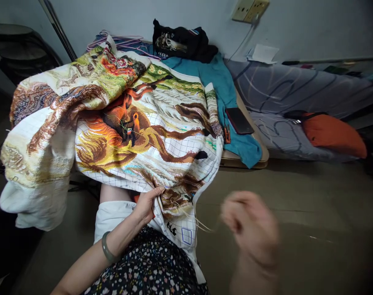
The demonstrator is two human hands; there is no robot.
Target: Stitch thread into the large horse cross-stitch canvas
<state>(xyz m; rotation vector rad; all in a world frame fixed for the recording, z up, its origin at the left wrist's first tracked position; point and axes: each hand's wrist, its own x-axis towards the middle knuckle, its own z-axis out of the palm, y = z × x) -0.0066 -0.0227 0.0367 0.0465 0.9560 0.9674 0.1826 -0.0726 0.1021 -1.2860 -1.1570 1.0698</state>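
Note:
A large cross-stitch canvas (170, 143), with horses worked in orange, yellow and brown on a printed grid, spreads over my lap and the low table. My left hand (146, 205) grips its near edge, thumb on top and fingers underneath. Out to the right, clear of the fabric, my right hand (250, 223) is raised and blurred by motion, its fingers pinched together. A pale thread (204, 225) trails from the stitched corner towards that hand. Any needle in the pinch is too blurred to see. Loose thread ends (125, 125) lie on the horse in the middle.
Behind the canvas, a teal cloth (247, 151) covers the table, with a dark phone (239, 121), orange-handled snips (227, 134), a black bag (183, 43) and pink hangers (121, 39). An orange bag (333, 135) rests on the grey sofa (272, 90). A chair (20, 53) stands at left.

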